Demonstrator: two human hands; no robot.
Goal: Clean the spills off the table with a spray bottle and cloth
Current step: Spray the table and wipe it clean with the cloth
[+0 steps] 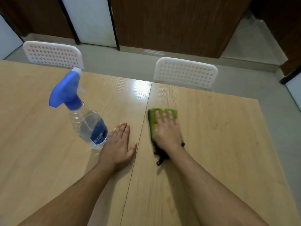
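Hidden or unclear: the right hand (167, 131) and the cloth's far edge are smeared by motion blur, so the fingertips are hard to separate; much of the cloth lies under the palm; no spill can be made out on the wood; both forearms are cut off by the bottom edge; the print on the bottle label is too small to read.
Cloth (153, 119): green, soft and napped, folded into a rough rectangle, with a dark edge and a small dark loop showing from under the wrist; it lies flat on the right panel of the table, just right of the seam.
Right hand grip: palm down on the cloth, fingers spread and pressed flat, nothing pinched.
Left hand (118, 144): flat on bare wood just left of the seam, fingers together and straight, thumb out to the side, holding nothing; its outer edge is just beside the bottle's base, and contact cannot be told.
Spray bottle (88, 124): clear ribbed plastic with clear liquid inside, blue label low on the body, blue angular trigger head with a white nozzle tip; it stands on the left panel.
Table (228, 144): pale wood-grain laminate, smooth, with a bright glare patch near the far edge; two panels meet at a thin dark seam (140, 136).
Chairs (185, 72): two white plastic backs with rows of round holes, at the far edge.
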